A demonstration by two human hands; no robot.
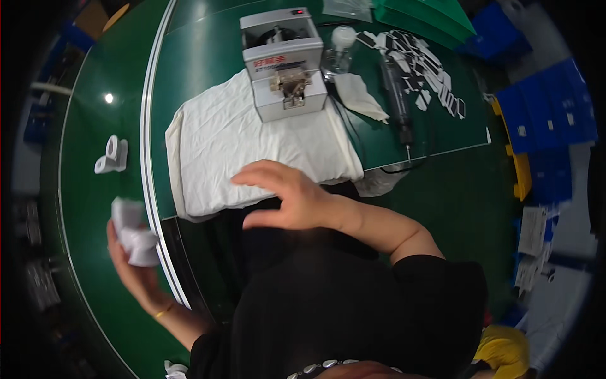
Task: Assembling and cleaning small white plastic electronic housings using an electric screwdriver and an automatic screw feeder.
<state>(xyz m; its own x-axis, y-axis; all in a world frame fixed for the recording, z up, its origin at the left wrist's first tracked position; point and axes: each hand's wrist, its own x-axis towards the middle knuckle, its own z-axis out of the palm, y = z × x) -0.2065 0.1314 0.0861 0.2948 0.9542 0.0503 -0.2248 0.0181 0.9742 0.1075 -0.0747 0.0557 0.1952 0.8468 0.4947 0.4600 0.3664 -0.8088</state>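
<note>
My left hand (pixel 135 279) is out at the left, over the green surface beyond the pale metal strip. Its fingers are closed around a white two-lobed plastic part (pixel 134 235), smeared by motion. My right hand (pixel 293 197) hangs over the near edge of a white cloth (pixel 221 151), thumb and fingers apart with nothing between them. On the cloth's far side stands a white screw feeder (pixel 289 95). A similar white part (pixel 112 155) with a round opening lies farther off at the left.
An electric screwdriver (pixel 396 95) with a cable lies right of the feeder. Small black-and-white pieces (pixel 416 60) are heaped behind it. A clear bottle (pixel 341 50) and a folded pale cloth (pixel 360 96) sit between. Blue bins (pixel 546 110) line the right side.
</note>
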